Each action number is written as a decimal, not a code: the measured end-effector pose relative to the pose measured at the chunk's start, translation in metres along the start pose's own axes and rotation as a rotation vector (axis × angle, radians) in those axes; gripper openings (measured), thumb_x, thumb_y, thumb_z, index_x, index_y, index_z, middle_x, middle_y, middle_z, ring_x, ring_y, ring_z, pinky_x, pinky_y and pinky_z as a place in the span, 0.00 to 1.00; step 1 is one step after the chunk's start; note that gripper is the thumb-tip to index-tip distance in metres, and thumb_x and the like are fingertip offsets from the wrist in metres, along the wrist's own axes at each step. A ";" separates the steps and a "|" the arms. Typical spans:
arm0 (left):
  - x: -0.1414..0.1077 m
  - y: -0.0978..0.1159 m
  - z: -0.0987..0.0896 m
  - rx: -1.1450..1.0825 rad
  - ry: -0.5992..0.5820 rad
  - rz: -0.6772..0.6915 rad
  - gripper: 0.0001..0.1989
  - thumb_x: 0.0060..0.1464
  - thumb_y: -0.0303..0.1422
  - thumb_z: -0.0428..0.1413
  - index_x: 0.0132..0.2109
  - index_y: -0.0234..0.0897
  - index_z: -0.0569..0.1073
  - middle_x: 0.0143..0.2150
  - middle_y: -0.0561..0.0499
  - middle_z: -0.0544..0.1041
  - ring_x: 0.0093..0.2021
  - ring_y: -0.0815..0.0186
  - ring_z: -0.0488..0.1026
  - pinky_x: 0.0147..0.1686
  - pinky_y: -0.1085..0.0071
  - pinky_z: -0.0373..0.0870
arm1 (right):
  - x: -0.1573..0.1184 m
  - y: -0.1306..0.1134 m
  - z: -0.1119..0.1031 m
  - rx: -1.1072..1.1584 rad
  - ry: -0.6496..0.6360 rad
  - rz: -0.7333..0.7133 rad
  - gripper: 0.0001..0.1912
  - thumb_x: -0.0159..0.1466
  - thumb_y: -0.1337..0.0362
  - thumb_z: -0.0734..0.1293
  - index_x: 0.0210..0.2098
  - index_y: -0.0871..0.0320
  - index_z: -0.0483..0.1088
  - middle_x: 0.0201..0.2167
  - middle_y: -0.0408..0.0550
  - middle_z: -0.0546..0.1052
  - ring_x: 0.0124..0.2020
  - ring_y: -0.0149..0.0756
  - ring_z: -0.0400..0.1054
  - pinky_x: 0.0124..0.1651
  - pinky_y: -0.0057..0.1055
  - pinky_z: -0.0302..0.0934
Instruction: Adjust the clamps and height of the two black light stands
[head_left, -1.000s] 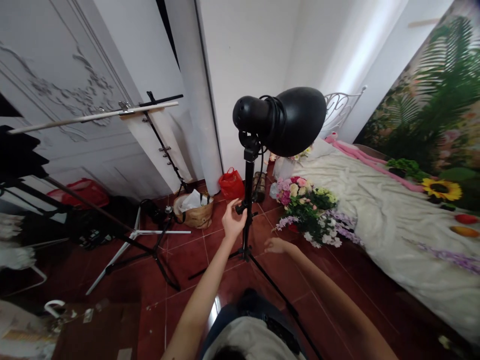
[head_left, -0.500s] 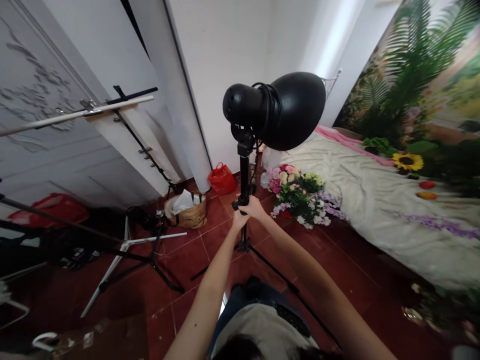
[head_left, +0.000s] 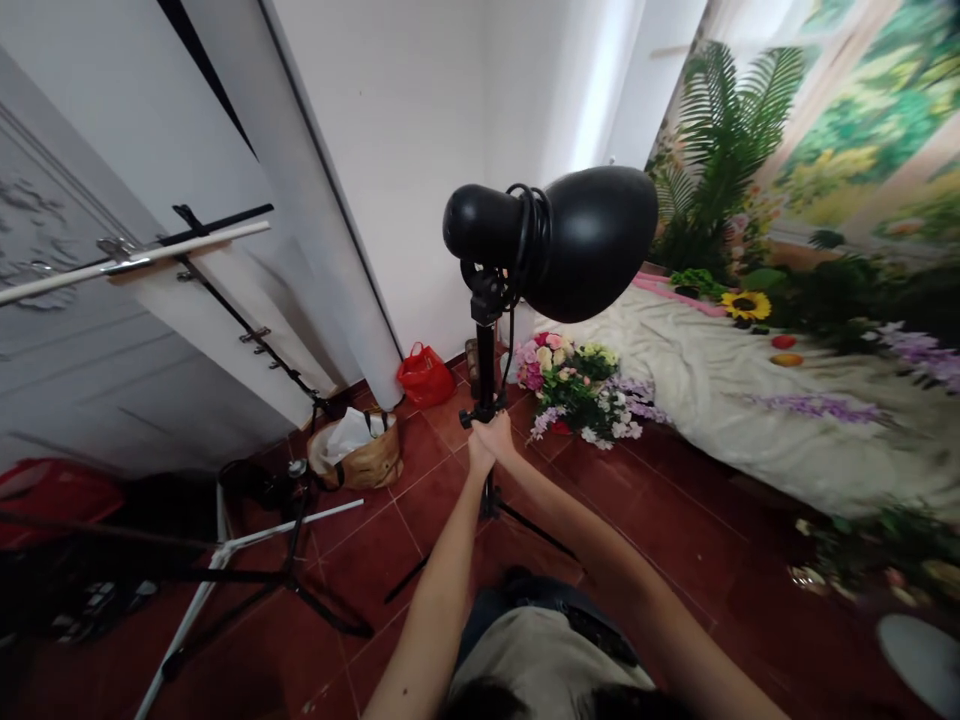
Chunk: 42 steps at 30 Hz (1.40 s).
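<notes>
A black studio lamp with a wide hood sits on top of a black light stand, its cord looped around the lamp's neck. My left hand is wrapped round the stand's pole just below a clamp knob. Close against it, my right hand grips the same pole, the two hands touching and partly overlapping. The fingers are mostly hidden behind the pole and each other. Below the hands, the stand's legs spread near my feet on the red tiles.
On the left stand a backdrop holder and other tripod legs. A woven bag and a red bag rest by the wall. At right, flowers lie beside a low platform covered in pale cloth.
The view has swung to the right, so the backdrop and platform shift left. My hands stay on the pole, now closer together; the lamp keeps nearly the same place in view.
</notes>
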<state>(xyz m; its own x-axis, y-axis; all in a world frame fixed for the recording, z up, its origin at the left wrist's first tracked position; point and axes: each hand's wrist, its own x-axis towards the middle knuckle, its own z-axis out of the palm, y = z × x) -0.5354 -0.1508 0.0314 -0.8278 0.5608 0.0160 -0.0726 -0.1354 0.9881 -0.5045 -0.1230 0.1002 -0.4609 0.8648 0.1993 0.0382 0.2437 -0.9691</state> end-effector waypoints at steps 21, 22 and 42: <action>-0.001 0.030 0.020 0.183 0.066 0.222 0.13 0.43 0.41 0.60 0.30 0.34 0.71 0.25 0.51 0.73 0.26 0.69 0.70 0.30 0.74 0.67 | 0.067 -0.137 -0.040 0.003 -0.290 -0.448 0.06 0.51 0.63 0.66 0.27 0.60 0.67 0.25 0.43 0.69 0.29 0.30 0.63 0.37 0.28 0.63; 0.002 0.031 0.022 0.176 0.066 0.217 0.14 0.44 0.42 0.60 0.28 0.34 0.71 0.23 0.52 0.72 0.24 0.70 0.69 0.28 0.75 0.66 | 0.070 -0.140 -0.041 0.015 -0.321 -0.465 0.07 0.51 0.63 0.66 0.27 0.60 0.67 0.25 0.43 0.68 0.29 0.30 0.63 0.36 0.28 0.63; 0.019 0.028 0.027 0.129 0.186 0.089 0.12 0.37 0.34 0.60 0.17 0.35 0.64 0.16 0.56 0.63 0.18 0.74 0.59 0.19 0.76 0.56 | 0.003 0.019 -0.112 -0.296 -0.503 -0.321 0.23 0.68 0.58 0.51 0.60 0.54 0.57 0.57 0.52 0.66 0.59 0.37 0.59 0.62 0.42 0.52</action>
<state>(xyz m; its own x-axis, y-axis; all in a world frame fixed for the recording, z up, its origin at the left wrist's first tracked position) -0.5377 -0.1218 0.0636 -0.9169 0.3894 0.0869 0.0667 -0.0652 0.9956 -0.4061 -0.0666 0.0991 -0.8450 0.4359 0.3097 0.0385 0.6272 -0.7779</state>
